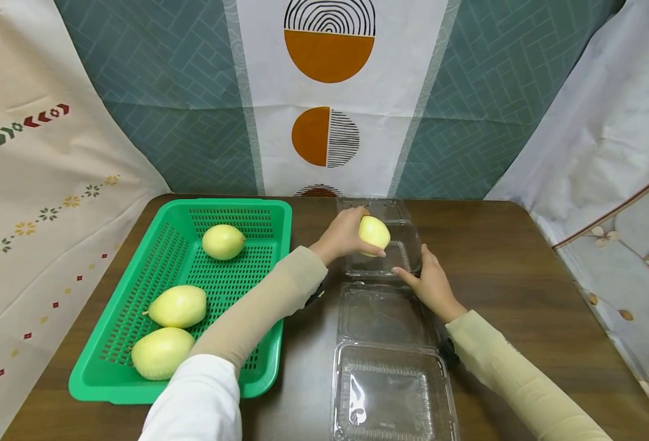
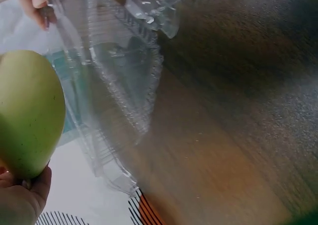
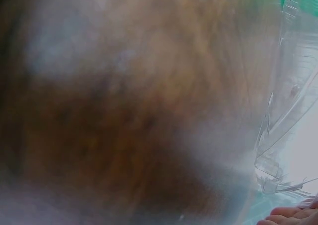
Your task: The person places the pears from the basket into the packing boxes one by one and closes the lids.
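Observation:
My left hand (image 1: 346,236) grips a pale yellow-green mango (image 1: 374,234) above the far clear plastic container (image 1: 357,264). In the left wrist view the mango (image 2: 30,113) shows small dark specks, with fingers at its stem end. At that container's right front corner, my right hand (image 1: 434,285) holds the rim, thumb at the front edge and fingers along the side. Its fingertips (image 2: 34,4) also show at the rim in the left wrist view. The container's hinged lid (image 1: 374,209) lies open at the back.
A green plastic basket (image 1: 287,245) stands on the left, holding another mango (image 1: 223,242) at the back and two more (image 1: 178,306) nearer the front. A second open clear container (image 1: 387,392) lies in front of the first on the brown wooden table (image 1: 484,257). Cloth hangs behind.

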Demonstrator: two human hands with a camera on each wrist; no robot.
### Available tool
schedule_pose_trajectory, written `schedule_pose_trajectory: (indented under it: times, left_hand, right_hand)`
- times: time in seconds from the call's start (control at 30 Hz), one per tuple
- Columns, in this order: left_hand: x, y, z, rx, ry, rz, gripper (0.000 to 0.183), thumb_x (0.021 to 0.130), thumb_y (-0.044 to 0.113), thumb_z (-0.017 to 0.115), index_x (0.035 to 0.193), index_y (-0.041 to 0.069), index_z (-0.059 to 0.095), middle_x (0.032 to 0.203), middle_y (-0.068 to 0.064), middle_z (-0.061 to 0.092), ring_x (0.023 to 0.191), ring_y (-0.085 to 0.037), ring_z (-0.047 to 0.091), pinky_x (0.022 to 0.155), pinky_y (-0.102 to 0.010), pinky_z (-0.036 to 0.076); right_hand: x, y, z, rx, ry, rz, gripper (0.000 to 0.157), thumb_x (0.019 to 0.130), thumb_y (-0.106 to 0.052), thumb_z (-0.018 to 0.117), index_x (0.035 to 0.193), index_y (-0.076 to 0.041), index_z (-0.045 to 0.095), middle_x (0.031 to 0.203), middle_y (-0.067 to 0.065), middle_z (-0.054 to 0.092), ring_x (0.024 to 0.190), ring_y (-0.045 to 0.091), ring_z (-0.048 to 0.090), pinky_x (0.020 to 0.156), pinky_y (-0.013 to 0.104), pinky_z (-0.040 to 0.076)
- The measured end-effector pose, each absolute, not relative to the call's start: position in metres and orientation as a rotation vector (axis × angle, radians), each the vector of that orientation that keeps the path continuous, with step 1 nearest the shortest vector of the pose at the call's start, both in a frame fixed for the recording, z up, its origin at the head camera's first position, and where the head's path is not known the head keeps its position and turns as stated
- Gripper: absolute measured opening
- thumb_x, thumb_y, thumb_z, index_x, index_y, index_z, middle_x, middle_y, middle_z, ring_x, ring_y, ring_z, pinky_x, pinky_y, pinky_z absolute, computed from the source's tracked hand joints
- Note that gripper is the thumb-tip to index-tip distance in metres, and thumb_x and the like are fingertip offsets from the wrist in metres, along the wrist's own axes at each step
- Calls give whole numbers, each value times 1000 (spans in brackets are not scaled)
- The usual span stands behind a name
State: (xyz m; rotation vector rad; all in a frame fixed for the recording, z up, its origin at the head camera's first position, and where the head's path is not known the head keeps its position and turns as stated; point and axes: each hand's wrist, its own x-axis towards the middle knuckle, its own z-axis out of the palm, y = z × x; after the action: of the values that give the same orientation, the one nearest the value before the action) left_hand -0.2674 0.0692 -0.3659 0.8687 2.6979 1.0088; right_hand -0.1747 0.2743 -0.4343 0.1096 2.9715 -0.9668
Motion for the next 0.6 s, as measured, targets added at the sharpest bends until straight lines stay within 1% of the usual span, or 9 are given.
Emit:
schedule_pose_trajectory:
  times: [0.37,0.6]
  left_hand:
    - [-270,73,-376,942,2687,926,81,65,40,86,126,-1,50,117,-13,60,102,-25,57,84,-34,51]
    - [-268,73,-380,937,2694,863,84,66,39,86,130,0,48,121,-13,59,108,-26,56,88,-36,50]
  right_hand:
    - [-174,275,-435,108,2993,-943,101,89,-53,57,146,13,8,149,37,18,135,51,24,106,60,30]
    - [-175,275,-435,112,2984,-933,102,88,-55,57,147,13,7,150,36,17,136,50,24,107,60,28]
